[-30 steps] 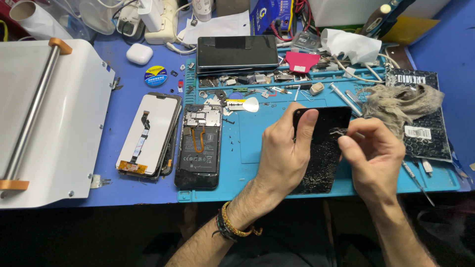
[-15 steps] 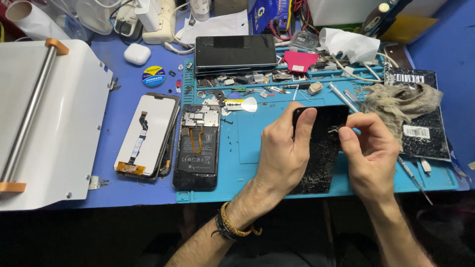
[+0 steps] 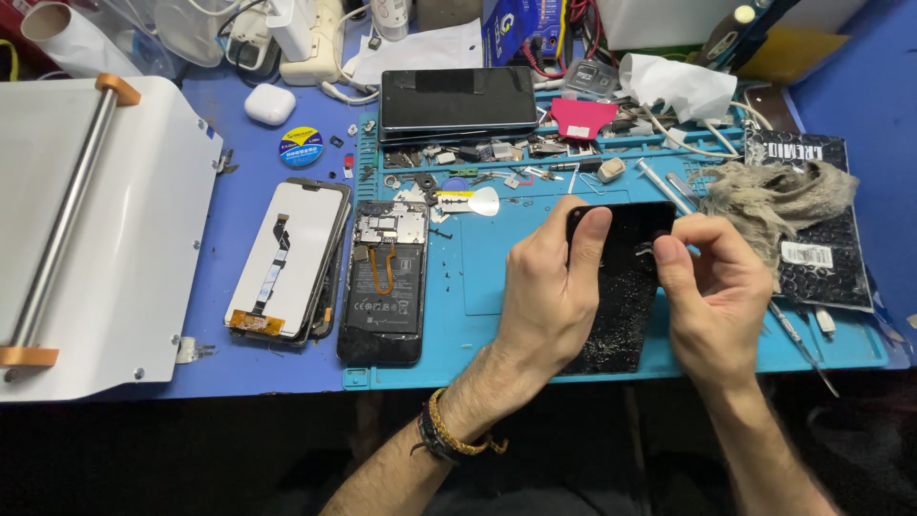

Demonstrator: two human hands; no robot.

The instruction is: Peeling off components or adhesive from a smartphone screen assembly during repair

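Observation:
A black phone back panel (image 3: 622, 287) lies on the blue work mat (image 3: 478, 277), its lower part speckled with pale residue. My left hand (image 3: 549, 296) rests on the panel and presses its top left corner with the fingertips. My right hand (image 3: 712, 287) pinches something small and hard to make out at the panel's top right edge. An opened phone body (image 3: 385, 282) with its battery and orange flex cable showing lies left of my hands. Beside it sits a detached screen (image 3: 287, 258), face down.
A white machine with a metal roller (image 3: 86, 229) fills the left side. Behind the mat stand a dark phone (image 3: 458, 100), small parts, a white pick (image 3: 482, 203), a pink card (image 3: 583, 119) and tissue (image 3: 673, 86). At right, a frayed rag (image 3: 778, 201) lies over a black packet (image 3: 812, 258).
Both hands stay on the black panel. My right hand has shifted slightly along its top right edge, and the view has moved a little.

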